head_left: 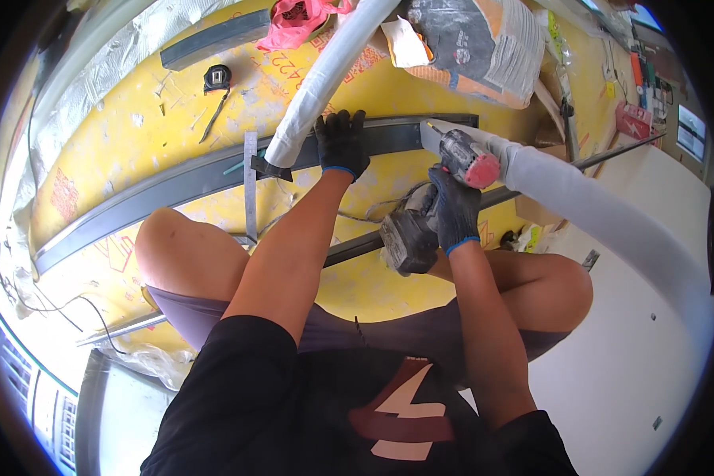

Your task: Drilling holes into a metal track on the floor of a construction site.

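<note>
My left hand (343, 144), in a dark glove, is closed over a long dark grey metal profile (178, 176), its fingertips at the far edge. In my right hand (455, 208), also gloved, I grip a cordless drill (440, 186) with a red-pink rear end and a thick battery. The drill's tip points left toward the profile's right part; whether it touches cannot be made out. Left of my left hand, a white-wrapped length (316, 91) ends in a bare dark piece (273, 167). A second white-wrapped length (563, 178) runs off to the right behind the drill.
A steel ruler (251, 178) crosses the profile. A tape measure (216, 78), loose screws and a short dark profile (213, 41) lie on the yellow board (143, 123). Farther back are a pink plastic bag (295, 30) and a bulky sack (484, 51). Another dark bar (355, 247) passes below the drill.
</note>
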The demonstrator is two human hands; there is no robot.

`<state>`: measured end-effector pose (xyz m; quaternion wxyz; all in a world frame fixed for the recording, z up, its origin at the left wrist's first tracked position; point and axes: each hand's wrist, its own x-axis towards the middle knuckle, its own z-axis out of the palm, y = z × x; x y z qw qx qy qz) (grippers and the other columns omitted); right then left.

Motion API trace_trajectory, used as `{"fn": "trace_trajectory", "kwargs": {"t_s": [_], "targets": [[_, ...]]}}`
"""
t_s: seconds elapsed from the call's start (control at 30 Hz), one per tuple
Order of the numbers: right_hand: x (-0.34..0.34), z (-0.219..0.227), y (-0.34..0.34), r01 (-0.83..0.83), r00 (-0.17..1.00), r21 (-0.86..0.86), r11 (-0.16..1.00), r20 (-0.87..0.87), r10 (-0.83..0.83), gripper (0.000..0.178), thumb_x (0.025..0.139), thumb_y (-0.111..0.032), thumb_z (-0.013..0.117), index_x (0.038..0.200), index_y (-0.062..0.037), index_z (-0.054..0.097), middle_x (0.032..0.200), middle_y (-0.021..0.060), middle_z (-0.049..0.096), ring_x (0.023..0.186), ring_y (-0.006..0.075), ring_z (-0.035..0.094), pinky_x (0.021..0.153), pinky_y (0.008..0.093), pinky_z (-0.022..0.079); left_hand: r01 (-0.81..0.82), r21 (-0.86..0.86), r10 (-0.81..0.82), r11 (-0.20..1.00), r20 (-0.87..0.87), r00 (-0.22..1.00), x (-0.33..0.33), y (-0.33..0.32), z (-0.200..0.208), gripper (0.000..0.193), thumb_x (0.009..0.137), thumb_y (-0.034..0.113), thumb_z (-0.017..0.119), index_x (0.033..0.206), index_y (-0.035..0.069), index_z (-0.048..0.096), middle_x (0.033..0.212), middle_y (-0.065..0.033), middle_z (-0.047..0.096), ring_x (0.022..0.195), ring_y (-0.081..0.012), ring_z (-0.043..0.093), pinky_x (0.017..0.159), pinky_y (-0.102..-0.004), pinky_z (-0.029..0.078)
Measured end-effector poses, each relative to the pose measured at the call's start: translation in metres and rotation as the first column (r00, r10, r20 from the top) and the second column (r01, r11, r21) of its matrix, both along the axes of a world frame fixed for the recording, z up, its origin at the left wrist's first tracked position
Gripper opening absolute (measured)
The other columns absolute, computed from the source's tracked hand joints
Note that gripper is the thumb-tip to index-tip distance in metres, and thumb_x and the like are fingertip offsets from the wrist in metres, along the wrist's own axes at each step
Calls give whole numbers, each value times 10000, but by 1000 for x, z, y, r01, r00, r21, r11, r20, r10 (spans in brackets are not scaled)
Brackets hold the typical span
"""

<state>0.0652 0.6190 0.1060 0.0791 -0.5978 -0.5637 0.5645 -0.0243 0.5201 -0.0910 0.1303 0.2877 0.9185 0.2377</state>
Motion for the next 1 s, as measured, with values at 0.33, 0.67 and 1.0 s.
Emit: {"fn": "trace_trajectory", "kwargs": {"t_s": [0.33, 0.67, 1.0], "targets": [[39, 10, -21, -81, 974, 82, 993, -207, 97, 220, 833, -52, 705, 1023, -28, 597, 738, 28, 575, 532, 107, 527, 456, 264, 420, -64, 373, 16, 926, 130, 991, -10, -33, 6, 908, 638, 251, 853, 1396, 69, 385, 1349, -205, 467, 1278, -382, 425, 1120, -468, 289], [61, 18, -30, 19, 987, -126, 992, -159, -39, 171, 847, -69, 687, 976, -41, 579, 674, 34, 544, 487, 116, 507, 432, 254, 398, -85, 219, 110, 972, -101, 989, 2, -52, 10, 294, 847, 64, 585, 1130, -17, 583, 1186, -245, 566, 1124, -448, 519, 994, -461, 416], [61, 26, -40, 21, 985, -269, 963, -162, -67, 205, 847, -68, 666, 1014, 4, 571, 653, 61, 542, 485, 142, 516, 435, 267, 409, -71, 208, 103, 976, -147, 984, 40, -48, 20, 286, 731, -38, 538, 994, 48, 610, 1104, -190, 559, 1088, -396, 515, 951, -493, 437]]}}
